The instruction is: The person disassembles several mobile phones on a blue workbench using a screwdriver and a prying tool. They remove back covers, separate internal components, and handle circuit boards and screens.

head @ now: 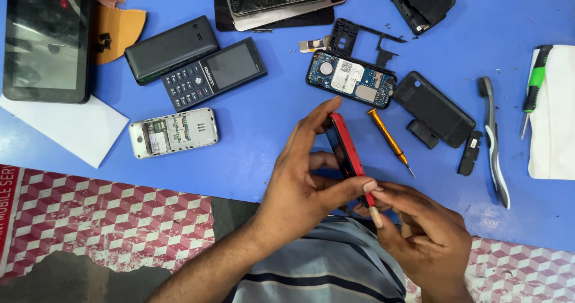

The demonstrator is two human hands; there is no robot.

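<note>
Head view, left hand (pixel 299 183) gripping a red phone (pixel 347 153) on its edge at the middle of the frame; right hand (pixel 425 231) pinching its lower end, orange screwdriver (pixel 389 140) just beside it on the blue counter (pixel 263 135), open circuit board (pixel 351 79) above

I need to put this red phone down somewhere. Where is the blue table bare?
The widest bare blue lies between the white phone shell, the keypad phone and the left hand. A smaller patch lies under the toothbrush, right of the right hand. It is crowded around the circuit board, orange screwdriver and black back cover.
</note>
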